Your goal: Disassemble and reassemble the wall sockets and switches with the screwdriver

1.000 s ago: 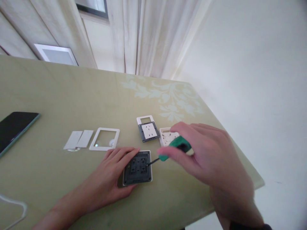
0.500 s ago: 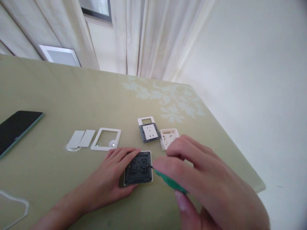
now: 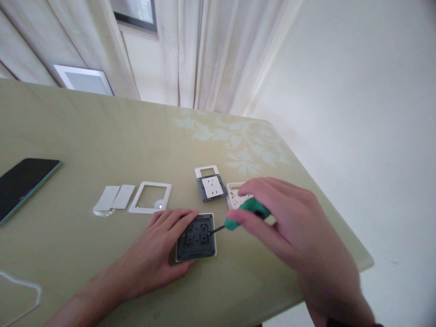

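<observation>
My left hand [image 3: 166,243] is closed around the left side of a wall switch [image 3: 195,250], a dark grey square body on a white box, fingers along its far edge and thumb along the near one. A screwdriver [image 3: 247,211] with a green handle is gripped in my right hand [image 3: 289,218]. Its thin shaft points left, and the tip meets the switch face beside the right-hand rocker mechanism. A white mounting box [image 3: 233,200] is partly hidden behind my right hand. Next to it lies a socket module [image 3: 213,187] with a white face, resting partly on a small white frame [image 3: 206,170].
Left of the switch lie a white cover frame [image 3: 166,195] and two white rocker plates [image 3: 108,197]. A phone [image 3: 25,181] rests at the far left of the table [image 3: 102,136]. Curtains [image 3: 231,54] and a wall [image 3: 368,113] stand beyond the table's edges.
My right hand has rolled and shifted, so more of the green handle and shaft shows now. The left hand keeps its hold, and the switch stays nearly in place.
</observation>
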A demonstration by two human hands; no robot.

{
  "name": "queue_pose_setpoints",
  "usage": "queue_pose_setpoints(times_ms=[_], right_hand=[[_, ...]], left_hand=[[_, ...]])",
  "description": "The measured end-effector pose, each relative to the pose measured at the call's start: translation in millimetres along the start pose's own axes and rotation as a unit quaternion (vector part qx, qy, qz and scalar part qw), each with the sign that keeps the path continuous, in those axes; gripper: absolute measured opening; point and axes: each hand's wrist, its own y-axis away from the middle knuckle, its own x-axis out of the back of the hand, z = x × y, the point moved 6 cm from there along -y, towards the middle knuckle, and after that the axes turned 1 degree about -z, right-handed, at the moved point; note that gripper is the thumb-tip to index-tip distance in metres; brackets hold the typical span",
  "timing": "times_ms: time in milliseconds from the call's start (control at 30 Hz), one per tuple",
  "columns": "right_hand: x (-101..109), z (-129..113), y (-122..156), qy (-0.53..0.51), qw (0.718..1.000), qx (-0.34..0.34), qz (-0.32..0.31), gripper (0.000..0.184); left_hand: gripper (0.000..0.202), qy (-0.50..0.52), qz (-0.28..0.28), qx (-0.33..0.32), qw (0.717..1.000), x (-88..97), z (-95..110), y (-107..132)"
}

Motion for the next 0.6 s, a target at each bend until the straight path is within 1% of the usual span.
queue_pose_setpoints(times_ms=[33, 67, 100, 167, 200, 233, 267, 333, 400, 500, 600], right_hand=[[0, 4, -1, -0.002, 1.000, -0.015, 0.005, 0.014], [-2, 3, -2, -0.017, 1.000, -0.007, -0.002, 0.013], [-4, -2, -1, -0.041, 0.999, 0.029, -0.018, 0.013], [-9, -20, 4, -0.073, 0.988, 0.124, -0.051, 0.016], [-10, -26, 7, -0.073, 0.984, 0.154, -0.054, 0.016], [-10, -30, 8, -0.066, 0.983, 0.166, -0.048, 0.014], [-9, -30, 8, -0.059, 0.984, 0.161, -0.037, 0.012], [-4, -22, 4, -0.062, 0.990, 0.127, -0.008, 0.015], [6, -9, -1, -0.087, 0.992, 0.081, 0.046, 0.017], [23, 7, 0, -0.131, 0.978, 0.034, 0.158, 0.014], [35, 14, 9, -0.153, 0.958, 0.006, 0.242, 0.017]], left_hand=[[0.087, -0.002, 0.003, -0.001, 1.000, 0.7, 1, 0], [0.086, -0.004, 0.005, -0.003, 1.000, 1.3, 2, 1], [0.086, -0.007, 0.005, -0.006, 1.000, 1.4, 3, 1], [0.089, -0.019, 0.010, -0.012, 1.000, 0.7, 5, 0], [0.092, -0.028, 0.013, -0.018, 0.999, -0.5, 7, -1], [0.095, -0.039, 0.016, -0.026, 0.999, -2.3, 9, -2], [0.097, -0.050, 0.019, -0.037, 0.998, -4.8, 11, -3], [0.097, -0.069, 0.025, -0.057, 0.996, -10.5, 15, -5], [0.093, -0.075, 0.028, -0.061, 0.995, -14.7, 16, -6], [0.089, -0.058, 0.036, -0.049, 0.996, -13.2, 14, -5], [0.089, -0.020, 0.062, -0.035, 0.997, -2.5, 12, -2]])
